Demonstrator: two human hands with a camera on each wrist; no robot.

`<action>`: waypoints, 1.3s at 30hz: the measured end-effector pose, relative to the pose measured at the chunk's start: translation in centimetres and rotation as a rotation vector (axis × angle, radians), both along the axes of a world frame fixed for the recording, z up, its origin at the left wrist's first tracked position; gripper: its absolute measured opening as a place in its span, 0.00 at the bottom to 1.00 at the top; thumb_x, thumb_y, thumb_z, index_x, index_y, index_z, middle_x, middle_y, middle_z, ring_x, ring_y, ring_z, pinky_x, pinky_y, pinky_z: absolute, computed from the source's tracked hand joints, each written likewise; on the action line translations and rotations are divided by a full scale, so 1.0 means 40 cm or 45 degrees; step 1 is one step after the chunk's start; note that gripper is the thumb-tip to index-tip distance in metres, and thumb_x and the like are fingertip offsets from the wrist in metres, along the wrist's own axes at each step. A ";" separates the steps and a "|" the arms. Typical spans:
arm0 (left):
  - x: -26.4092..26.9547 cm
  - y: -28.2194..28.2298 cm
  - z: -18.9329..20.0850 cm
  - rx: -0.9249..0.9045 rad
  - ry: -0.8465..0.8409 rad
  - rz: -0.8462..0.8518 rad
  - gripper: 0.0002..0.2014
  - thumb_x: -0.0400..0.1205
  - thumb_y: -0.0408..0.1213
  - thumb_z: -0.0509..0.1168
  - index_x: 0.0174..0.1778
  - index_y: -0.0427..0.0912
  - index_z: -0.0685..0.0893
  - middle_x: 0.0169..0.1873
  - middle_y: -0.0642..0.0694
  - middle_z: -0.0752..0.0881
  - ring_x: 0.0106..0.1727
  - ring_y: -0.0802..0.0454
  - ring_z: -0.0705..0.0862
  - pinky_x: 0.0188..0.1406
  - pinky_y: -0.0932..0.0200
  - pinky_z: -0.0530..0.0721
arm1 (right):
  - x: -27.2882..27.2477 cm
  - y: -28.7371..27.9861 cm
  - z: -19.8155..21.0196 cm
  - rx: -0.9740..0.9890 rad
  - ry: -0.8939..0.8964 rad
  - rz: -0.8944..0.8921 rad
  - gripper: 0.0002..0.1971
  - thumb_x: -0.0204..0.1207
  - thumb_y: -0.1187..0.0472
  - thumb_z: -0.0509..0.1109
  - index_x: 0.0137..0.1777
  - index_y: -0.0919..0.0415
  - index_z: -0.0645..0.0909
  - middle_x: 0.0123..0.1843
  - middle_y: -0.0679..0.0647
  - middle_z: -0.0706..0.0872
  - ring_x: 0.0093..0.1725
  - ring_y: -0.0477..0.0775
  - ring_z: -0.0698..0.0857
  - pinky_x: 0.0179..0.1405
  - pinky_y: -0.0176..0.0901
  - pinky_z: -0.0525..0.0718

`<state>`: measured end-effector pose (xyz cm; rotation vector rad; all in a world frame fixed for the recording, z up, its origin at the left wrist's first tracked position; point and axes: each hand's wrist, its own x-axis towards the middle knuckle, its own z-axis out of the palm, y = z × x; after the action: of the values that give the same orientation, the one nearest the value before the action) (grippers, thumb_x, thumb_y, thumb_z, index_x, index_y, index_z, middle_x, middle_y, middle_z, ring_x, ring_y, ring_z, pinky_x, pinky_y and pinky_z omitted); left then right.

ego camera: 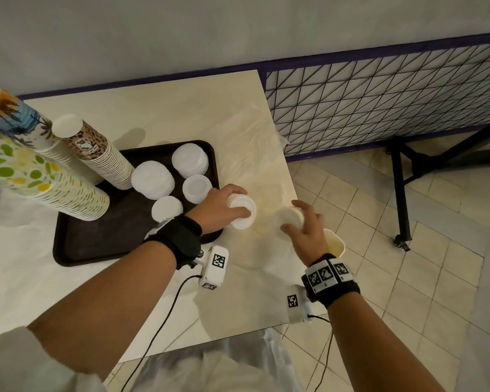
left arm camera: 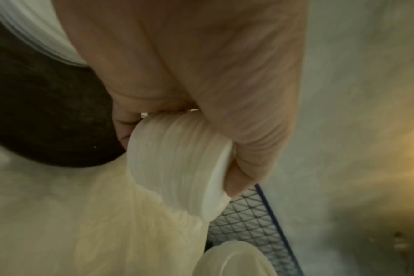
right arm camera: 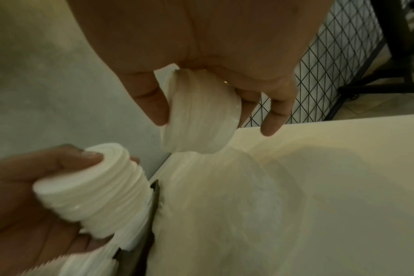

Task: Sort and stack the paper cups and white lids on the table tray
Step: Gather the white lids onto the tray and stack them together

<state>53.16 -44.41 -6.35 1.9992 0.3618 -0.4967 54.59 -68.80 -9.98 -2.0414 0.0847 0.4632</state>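
Both hands were clamped on short stacks of white lids. My left hand [ego camera: 224, 206] had thumb and fingers [left arm camera: 239, 179] curled round the left stack [ego camera: 242, 212], held just off the tray's [ego camera: 96, 244] near right corner. My right hand [ego camera: 306, 230] pinched the right stack [right arm camera: 201, 119] from above, thumb one side, fingers the other, over the clear plastic sleeve [ego camera: 255, 165] on the table [ego camera: 159, 114].

Risk, as I judged it: the lids were nested loosely and held by the sides only, so tilt or a slack pinch could fan the bottom ones out. The open cup [ego camera: 334, 243] behind my right wrist sat at the table edge; a careless pull-back could knock it off.

Both wrists were pitched down, forearms converging.
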 end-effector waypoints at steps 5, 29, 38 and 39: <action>-0.121 0.046 0.043 -0.384 -0.039 0.334 0.20 0.81 0.38 0.76 0.67 0.58 0.83 0.64 0.48 0.83 0.63 0.46 0.85 0.52 0.47 0.93 | 0.005 -0.005 0.073 0.348 -0.032 -0.151 0.25 0.69 0.55 0.75 0.66 0.38 0.78 0.68 0.57 0.74 0.60 0.62 0.82 0.52 0.59 0.89; -0.576 0.433 0.057 -0.650 -0.026 1.154 0.28 0.63 0.46 0.80 0.61 0.58 0.87 0.67 0.42 0.83 0.67 0.37 0.83 0.54 0.40 0.92 | -0.186 0.665 0.062 0.398 0.542 0.343 0.24 0.73 0.56 0.72 0.68 0.37 0.78 0.75 0.58 0.70 0.66 0.65 0.79 0.44 0.52 0.90; -0.618 0.536 0.025 -0.647 -0.015 1.132 0.17 0.83 0.31 0.72 0.64 0.54 0.86 0.65 0.45 0.83 0.64 0.41 0.85 0.58 0.37 0.92 | -0.211 0.869 0.003 0.151 0.510 0.392 0.29 0.77 0.59 0.75 0.76 0.41 0.73 0.75 0.57 0.71 0.66 0.65 0.79 0.55 0.58 0.91; -0.618 0.546 0.024 -0.646 -0.015 1.127 0.17 0.83 0.31 0.73 0.64 0.54 0.86 0.65 0.45 0.83 0.64 0.41 0.85 0.58 0.37 0.92 | -0.215 0.884 0.003 0.106 0.483 0.421 0.30 0.75 0.57 0.76 0.77 0.41 0.73 0.75 0.56 0.72 0.67 0.66 0.78 0.58 0.61 0.90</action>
<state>28.45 -22.56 -5.37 1.1863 0.9448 0.0026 45.98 -33.42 -9.88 -1.8683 -0.0448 1.0412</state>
